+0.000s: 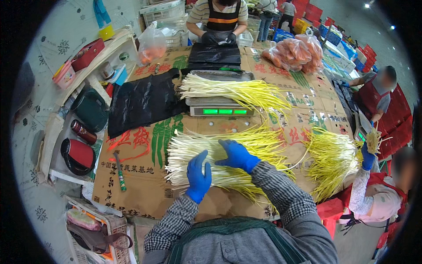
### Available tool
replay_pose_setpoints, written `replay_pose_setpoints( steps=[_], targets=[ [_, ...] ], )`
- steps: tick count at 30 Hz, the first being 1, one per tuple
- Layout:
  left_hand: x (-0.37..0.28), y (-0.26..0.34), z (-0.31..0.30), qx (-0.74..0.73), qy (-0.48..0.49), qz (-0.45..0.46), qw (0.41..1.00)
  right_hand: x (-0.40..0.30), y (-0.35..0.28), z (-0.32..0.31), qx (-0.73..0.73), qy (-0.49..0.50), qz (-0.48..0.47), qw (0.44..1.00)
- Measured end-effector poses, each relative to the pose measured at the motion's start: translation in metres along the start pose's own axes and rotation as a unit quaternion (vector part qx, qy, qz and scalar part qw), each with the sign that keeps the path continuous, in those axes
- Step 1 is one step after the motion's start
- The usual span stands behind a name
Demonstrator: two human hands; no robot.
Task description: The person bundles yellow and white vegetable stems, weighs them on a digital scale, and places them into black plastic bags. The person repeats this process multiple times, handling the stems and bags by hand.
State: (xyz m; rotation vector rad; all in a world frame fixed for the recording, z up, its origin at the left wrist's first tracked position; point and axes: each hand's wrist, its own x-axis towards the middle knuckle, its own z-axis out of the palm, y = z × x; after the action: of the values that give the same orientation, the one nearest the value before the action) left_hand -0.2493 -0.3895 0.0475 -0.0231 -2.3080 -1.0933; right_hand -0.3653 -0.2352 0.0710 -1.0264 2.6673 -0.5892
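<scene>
A loose pile of pale yellow blanched chives [188,145] lies on the cardboard-covered table in front of me, white ends to the left. My left hand [199,178], in a blue glove, is at the pile's near left side, thumb and fingers apart. Over the middle of the same stalks is my right hand [239,155], gloved alike, fingers spread. Neither hand grips any stalks; whether they touch them is hard to tell. Beyond the pile, a digital scale [196,111] with lit green displays carries another bundle of chives [227,88].
Flat black plastic bags [145,102] lie left of the scale, a green-handled knife [121,176] nearer me. More chives [333,158] spread at right, beside a co-worker's gloved hand [368,156] holding a small bunch. Opposite stands another person [224,19]. Bagged orange produce [293,52] sits at far right.
</scene>
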Motion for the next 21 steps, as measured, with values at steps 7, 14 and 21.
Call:
replay_pose_setpoints(
  steps=[7,14,21],
  targets=[
    [-0.068,0.002,-0.043,-0.035,-0.03,-0.088,0.995,0.022,-0.015,0.019,0.002,-0.058,-0.021,0.998],
    [-0.077,0.013,-0.029,-0.083,-0.071,-0.129,0.986,0.021,-0.005,0.02,-0.001,0.017,-0.057,0.998],
    [-0.071,0.018,-0.031,-0.06,-0.117,-0.103,0.986,0.029,-0.013,-0.002,0.01,0.038,-0.1,0.994]
  ],
)
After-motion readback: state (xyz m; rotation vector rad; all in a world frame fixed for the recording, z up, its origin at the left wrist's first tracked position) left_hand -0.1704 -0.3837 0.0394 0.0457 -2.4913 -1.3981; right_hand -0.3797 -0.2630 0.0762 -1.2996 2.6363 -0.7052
